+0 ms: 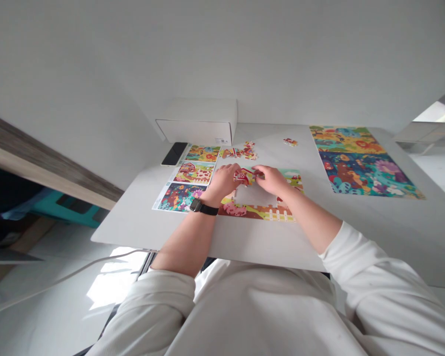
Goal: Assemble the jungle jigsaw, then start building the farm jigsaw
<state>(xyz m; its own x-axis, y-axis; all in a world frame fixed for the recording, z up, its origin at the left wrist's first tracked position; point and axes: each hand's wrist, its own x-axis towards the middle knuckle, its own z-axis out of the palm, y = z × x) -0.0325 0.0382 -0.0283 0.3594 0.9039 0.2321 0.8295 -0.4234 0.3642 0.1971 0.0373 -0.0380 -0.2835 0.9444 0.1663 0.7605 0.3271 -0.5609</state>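
Note:
A partly assembled farm jigsaw puzzle [278,213] lies on the table, its border around a bare grey middle. At its upper part, a red barn section of puzzle pieces [244,175] shows between my hands. My left hand [225,181], with a black watch on the wrist, has its fingers bent at the section's left edge. At the right, my right hand [270,179] pinches a small puzzle piece, mostly covered by the fingertips. Joined loose puzzle pieces [240,151] lie just beyond the hands. Another small puzzle cluster [290,142] lies farther right.
A reference sheet [187,173] with three pictures lies left of the puzzle, beside a black phone [175,154]. Behind stands a white box [196,121] against the wall. Two finished puzzles [363,160] lie at the right of the white table [133,217].

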